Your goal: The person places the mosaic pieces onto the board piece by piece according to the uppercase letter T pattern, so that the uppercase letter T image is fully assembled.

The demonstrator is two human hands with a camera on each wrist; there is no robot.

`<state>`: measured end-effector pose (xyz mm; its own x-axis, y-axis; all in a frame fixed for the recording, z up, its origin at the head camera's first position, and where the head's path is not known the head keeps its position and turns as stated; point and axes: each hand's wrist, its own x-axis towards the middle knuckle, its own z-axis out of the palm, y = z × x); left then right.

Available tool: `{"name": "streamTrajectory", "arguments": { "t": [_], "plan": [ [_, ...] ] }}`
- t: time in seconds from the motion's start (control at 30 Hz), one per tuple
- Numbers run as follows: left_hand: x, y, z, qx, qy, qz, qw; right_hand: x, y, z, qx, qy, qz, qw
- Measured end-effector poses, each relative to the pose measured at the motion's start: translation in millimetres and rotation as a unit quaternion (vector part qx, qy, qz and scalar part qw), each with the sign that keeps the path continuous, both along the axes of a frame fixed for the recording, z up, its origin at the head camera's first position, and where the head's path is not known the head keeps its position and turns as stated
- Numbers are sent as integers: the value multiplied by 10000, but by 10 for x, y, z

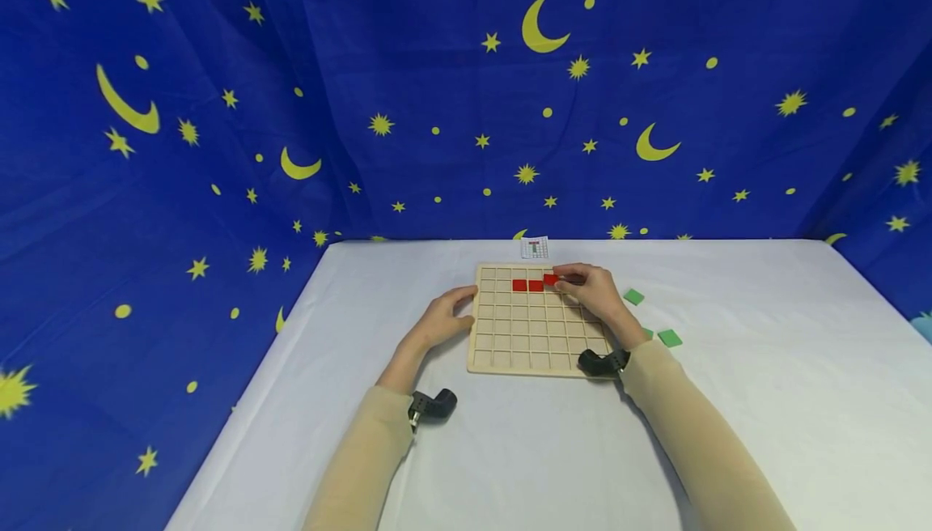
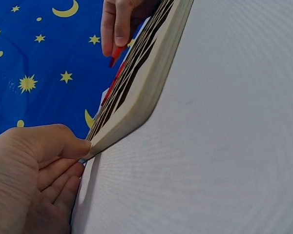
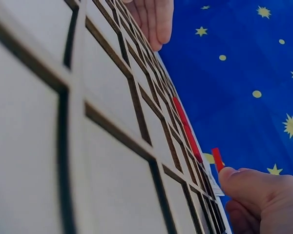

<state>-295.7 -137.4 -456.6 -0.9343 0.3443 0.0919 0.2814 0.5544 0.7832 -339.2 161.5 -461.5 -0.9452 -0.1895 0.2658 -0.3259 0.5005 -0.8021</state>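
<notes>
Over the board point(image 1: 520, 341), right of two red tiles point(image 1: 535, 286), the right hand point(image 1: 593, 288) pinches a third red tile point(image 1: 551, 279). The left hand point(image 1: 440, 319), thumb and fingers apart, touches the board's left edge. Placing seems the step; next, likely lower it flat.

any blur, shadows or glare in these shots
Head: soft shadow beside the right sleeve, card too small to read; left wrist: faint ripples across the white cloth; right wrist: board looms slanted, nearest cells soft; no strong glare in any view.
</notes>
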Motion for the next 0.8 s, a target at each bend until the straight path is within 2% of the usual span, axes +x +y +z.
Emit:
{"name": "streamTrajectory", "arguments": {
  "t": [0.4, 0.8],
  "plan": [
    [9, 0, 14, 23, -31, -30, 10000, -5, 20, -36, 730, 496, 85, 9961],
    [12, 2, 20, -10, 23, -37, 10000, 10, 39, -51, 947, 548, 157, 9939]
  ]
}}
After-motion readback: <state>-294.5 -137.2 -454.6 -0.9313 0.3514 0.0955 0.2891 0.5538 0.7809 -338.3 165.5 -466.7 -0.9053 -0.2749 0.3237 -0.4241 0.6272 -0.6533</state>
